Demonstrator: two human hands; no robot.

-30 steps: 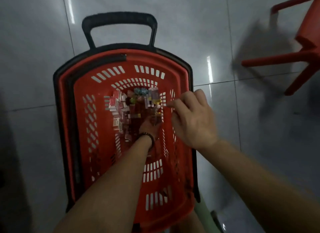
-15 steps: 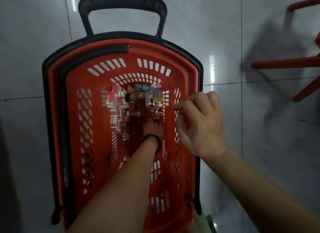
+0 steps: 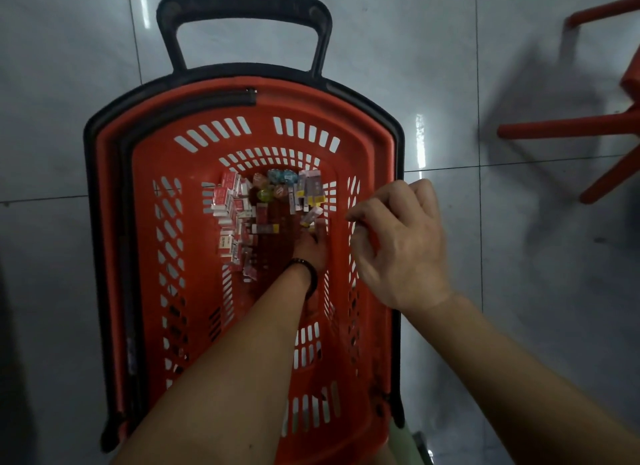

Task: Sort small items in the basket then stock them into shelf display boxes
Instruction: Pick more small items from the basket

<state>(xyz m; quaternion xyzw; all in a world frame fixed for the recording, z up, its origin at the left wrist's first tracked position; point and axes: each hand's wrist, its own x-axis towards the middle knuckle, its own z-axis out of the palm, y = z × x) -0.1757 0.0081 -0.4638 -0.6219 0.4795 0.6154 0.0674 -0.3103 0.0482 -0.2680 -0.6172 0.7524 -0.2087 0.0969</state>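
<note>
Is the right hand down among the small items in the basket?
No, the right hand is up at the rim of the basket; the left hand reaches down to the small items.

Glossy grey tiled floor [image 3: 69,83] crossed by thin dark grout lines [image 3: 519,166]. Red plastic chair [image 3: 568,128] at upper right, only legs and a bit of seat in frame, blurry shadow [image 3: 536,94] on the tiles to its left. Dim overall, bright light streaks [image 3: 420,128] reflected in the tiles.
</note>
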